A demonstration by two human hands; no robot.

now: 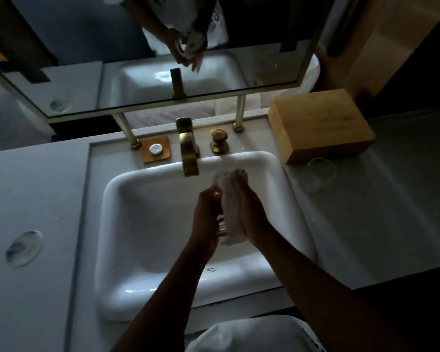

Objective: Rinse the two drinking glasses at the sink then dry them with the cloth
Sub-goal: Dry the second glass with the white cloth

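Note:
Both of my hands are together over the white sink (127, 199), just in front of the brass faucet (188, 153). My left hand (206, 217) grips a clear drinking glass (221, 224), which shows only as a glint between my palms. My right hand (250, 212) presses a white cloth (230, 196) around that glass; the cloth bunches up above my fingers and hangs below them. A second clear glass (315, 177) stands on the counter to the right, beside the wooden box. No water is seen running from the faucet.
A wooden box (320, 125) sits at the back right. A brass knob (219, 141) and a brown tray with a small white round item (156, 149) flank the faucet. A clear glass object (24, 247) rests on the left counter (36, 186). A mirror (142, 72) stands behind.

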